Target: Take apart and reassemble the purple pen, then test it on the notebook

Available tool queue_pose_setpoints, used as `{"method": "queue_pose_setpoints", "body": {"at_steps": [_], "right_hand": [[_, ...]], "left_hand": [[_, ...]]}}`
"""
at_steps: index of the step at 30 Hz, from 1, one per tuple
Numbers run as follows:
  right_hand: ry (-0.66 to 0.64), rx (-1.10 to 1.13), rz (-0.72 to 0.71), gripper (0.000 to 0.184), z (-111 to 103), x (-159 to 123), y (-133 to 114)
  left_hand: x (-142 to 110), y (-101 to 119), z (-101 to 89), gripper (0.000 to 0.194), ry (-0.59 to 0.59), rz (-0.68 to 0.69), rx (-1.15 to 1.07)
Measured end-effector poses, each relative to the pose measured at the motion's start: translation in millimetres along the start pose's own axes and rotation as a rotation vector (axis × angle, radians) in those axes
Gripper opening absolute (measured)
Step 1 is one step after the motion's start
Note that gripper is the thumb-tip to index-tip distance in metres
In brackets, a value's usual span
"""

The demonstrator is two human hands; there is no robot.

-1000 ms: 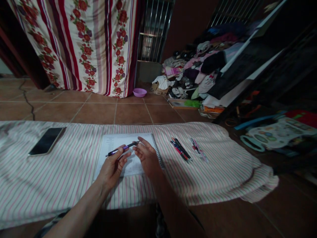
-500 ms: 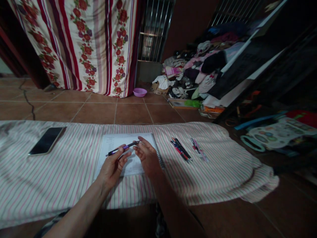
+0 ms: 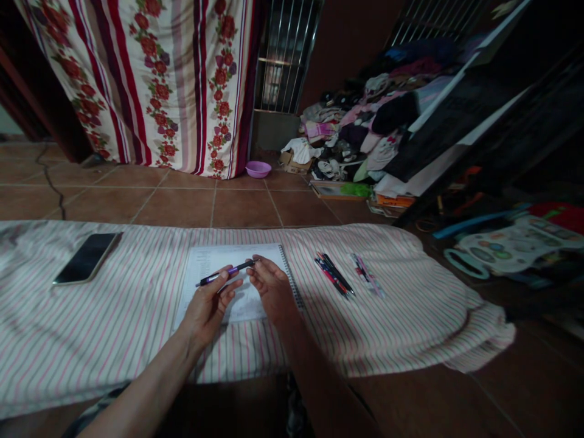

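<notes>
A dark pen with a purple section (image 3: pixel 233 269) is held slantwise above a spiral notebook (image 3: pixel 249 308). My left hand (image 3: pixel 207 310) pinches its lower left part between thumb and fingers. At the pen's upper right end, the thumb and fingertips of my right hand (image 3: pixel 271 286) close around the tip. Writing shows on the notebook's open page, though I cannot read it. Right of the notebook lie several dark and red pens (image 3: pixel 334 275) in a bunch, and beside them a few pink and white pens (image 3: pixel 366 274).
A striped cloth (image 3: pixel 392 316) covers the low surface. On its left lies a phone (image 3: pixel 86 258). Beyond, on the tiled floor (image 3: pixel 182 204), sit a purple basin (image 3: pixel 258 169) and a heap of clothes (image 3: pixel 351 134). A colourful plastic toy (image 3: pixel 497 249) is at the right.
My right thumb and fingers have drawn closer together at the pen's upper end. My left hand and the pen have barely moved.
</notes>
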State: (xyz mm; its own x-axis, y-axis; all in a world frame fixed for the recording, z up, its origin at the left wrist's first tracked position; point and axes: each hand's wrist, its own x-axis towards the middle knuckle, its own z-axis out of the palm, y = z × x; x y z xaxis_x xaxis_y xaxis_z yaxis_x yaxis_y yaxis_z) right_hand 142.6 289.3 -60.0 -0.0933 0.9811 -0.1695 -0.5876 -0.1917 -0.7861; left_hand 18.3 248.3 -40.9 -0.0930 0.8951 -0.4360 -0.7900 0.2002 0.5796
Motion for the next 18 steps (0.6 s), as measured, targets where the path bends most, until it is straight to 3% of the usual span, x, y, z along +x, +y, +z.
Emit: {"method": "queue_pose_setpoints", "body": {"at_steps": [8, 18], "right_hand": [[0.018, -0.01, -0.009, 0.02, -0.5, 0.9, 1.4], [0.004, -0.002, -0.011, 0.024, -0.8, 0.6, 1.0]], "left_hand": [[-0.3, -0.9, -1.7, 0.015, -0.012, 0.0, 0.008], [-0.3, 0.0, 0.1, 0.016, 0.0, 0.001, 0.012]]}}
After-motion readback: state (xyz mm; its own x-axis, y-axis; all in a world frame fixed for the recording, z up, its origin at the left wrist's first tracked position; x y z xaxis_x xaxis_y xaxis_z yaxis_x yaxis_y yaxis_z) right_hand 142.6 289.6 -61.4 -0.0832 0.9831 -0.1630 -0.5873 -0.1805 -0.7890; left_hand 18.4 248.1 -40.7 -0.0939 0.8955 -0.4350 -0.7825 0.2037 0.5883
